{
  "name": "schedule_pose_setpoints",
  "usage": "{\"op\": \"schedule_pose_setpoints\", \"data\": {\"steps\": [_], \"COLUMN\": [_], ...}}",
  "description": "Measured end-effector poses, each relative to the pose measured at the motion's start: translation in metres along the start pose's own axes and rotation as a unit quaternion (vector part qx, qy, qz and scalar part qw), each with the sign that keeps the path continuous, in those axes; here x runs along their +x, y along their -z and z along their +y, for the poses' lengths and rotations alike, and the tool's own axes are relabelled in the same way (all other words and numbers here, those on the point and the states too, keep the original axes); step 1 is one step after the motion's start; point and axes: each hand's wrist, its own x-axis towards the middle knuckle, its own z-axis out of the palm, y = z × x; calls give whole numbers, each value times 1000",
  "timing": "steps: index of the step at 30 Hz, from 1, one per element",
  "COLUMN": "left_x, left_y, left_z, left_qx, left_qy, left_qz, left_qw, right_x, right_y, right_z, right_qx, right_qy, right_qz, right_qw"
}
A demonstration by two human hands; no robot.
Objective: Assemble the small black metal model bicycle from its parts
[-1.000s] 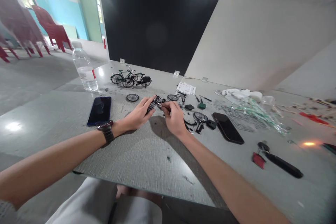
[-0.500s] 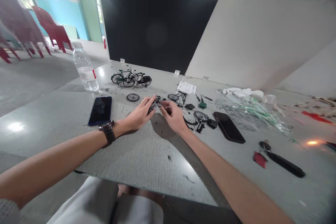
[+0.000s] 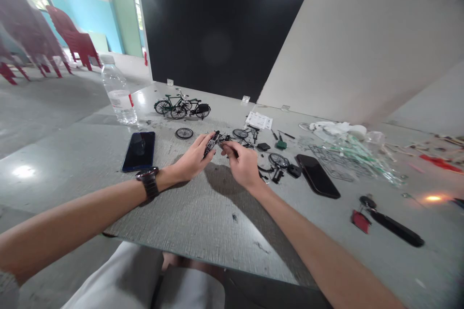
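My left hand [image 3: 194, 160] rests low over the table with its thumb and fingers closed round a small dark model bicycle part [image 3: 210, 146], partly hidden by them. Just right of it, my right hand [image 3: 244, 166] is pinched, its fingertips close to that part. Whatever is between those fingertips is too small to make out. Beyond the hands lie a small wheel [image 3: 184, 133], another wheel [image 3: 240, 133] and thin black frame pieces. To the right are a larger spoked wheel [image 3: 279, 160], a black box-like piece [image 3: 294, 170] and a green piece [image 3: 281, 145].
Assembled model bicycles [image 3: 182, 107] stand at the back. A water bottle [image 3: 119, 96] and a phone [image 3: 138, 151] are on the left. On the right lie another phone [image 3: 317, 175], keys with a black holder [image 3: 395, 228], plastic wrapping [image 3: 362, 147] and a paper sheet [image 3: 259, 120].
My right hand has shifted a little to the right, its fingertips drawn slightly back from the part. More of the part shows in my left hand, which stays nearly in place.
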Motion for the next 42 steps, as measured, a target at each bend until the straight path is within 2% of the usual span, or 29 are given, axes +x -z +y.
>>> {"op": "schedule_pose_setpoints", "data": {"steps": [3, 5, 7, 9, 11, 13, 14, 17, 20, 24, 27, 30, 33, 37, 39, 42], "left_x": [-1, -1, 0, 1, 2, 4, 4, 5, 5, 3, 1, -1, -2, -1, -2, -1], "left_y": [4, 7, 10, 11, 10, 7, 6, 3, 4, 5, 7, 10, 13, 14, 15, 17], "left_z": [-1, -1, -1, 1, 3, 5, 6, 7, 7, 8, 6, 4, 1, 0, 1, 4], "left_qx": [5, 9, 12, 17, 21, 23, 24, 28, 27, 31, 40, 45, 53, 59, 57, 52], "left_qy": [-8, -17, -28, -31, -14, 8, 15, 18, 16, 5, -24, -46, -50, -58, -62, -62], "left_qz": [-15, -26, -40, -53, -47, -19, -5, 17, 28, 51, 51, 31, 5, -8, -11, -16], "left_qw": [1000, 999, 999, 998, 999, 1000, 1000, 999, 999, 998, 998, 997, 997, 997, 996, 997], "right_x": [3, 6, 8, 8, 7, 6, 5, 2, 1, -2, -3, -2, 1, 4, 6, 7], "right_y": [0, 0, 1, 0, -1, -2, -3, 0, 6, 7, 3, -3, -7, -6, -3, 0], "right_z": [-4, -3, 0, 3, 5, 7, 8, 12, 12, 4, -3, -4, -2, -1, -2, -2], "right_qx": [113, 226, 322, 352, 295, 171, 103, -53, -133, -100, -6, 89, 220, 382, 423, 442], "right_qy": [-90, -158, -211, -226, -188, -107, -61, 50, 98, 88, 16, -64, -132, -224, -253, -279], "right_qz": [-19, -50, -101, -136, -125, -81, -65, -60, -62, -55, -42, -46, -72, -120, -137, -172], "right_qw": [989, 960, 917, 898, 928, 976, 991, 996, 984, 990, 999, 993, 964, 888, 859, 835]}}
